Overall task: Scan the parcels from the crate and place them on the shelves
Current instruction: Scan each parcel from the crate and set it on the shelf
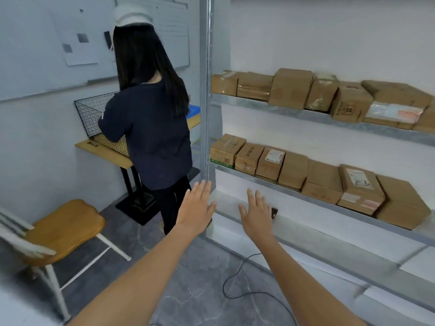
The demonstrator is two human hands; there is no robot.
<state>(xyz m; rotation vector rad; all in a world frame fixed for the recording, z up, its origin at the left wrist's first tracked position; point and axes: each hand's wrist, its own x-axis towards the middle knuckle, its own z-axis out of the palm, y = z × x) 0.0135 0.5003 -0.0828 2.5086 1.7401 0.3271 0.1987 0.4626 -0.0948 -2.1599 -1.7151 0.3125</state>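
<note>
Both your hands are empty: your left hand [196,208] and right hand [256,214] reach forward with fingers straight and spread, gripping nothing, probably because you are between parcels. The parcels [289,89] already stand in tight rows along the front edges of the two upper shelves [270,105], likely to leave labels readable. The wire crate [90,111] sits on the small table [103,151] at its far end, where another person [150,128] is reaching into it. No scanner can be made out.
</note>
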